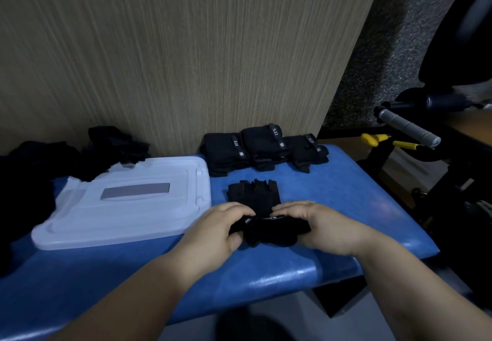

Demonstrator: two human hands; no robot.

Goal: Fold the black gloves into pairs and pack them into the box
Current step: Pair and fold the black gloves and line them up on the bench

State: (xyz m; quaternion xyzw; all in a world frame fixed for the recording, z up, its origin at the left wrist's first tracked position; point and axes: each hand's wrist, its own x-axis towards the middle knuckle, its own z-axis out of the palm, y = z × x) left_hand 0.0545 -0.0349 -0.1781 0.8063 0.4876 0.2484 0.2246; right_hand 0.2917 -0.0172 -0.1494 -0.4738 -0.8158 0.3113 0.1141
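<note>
On the blue padded bench (346,207), the left hand (221,226) and right hand (314,223) curl their fingers round the bunched wrist end of a black fabric fingerless glove pair (269,231), whose finger end lies flat just beyond them. The fold looks about midway. The next move calls for rolling the bundle tight, then packing it with the three folded black pairs (263,149) behind, near the flat white plastic lid (127,202).

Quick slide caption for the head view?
Left hand and right hand grip a black glove on the blue bench.

Black glove pile (32,159) cut off at left edge; separate gloves indistinguishable.
</note>
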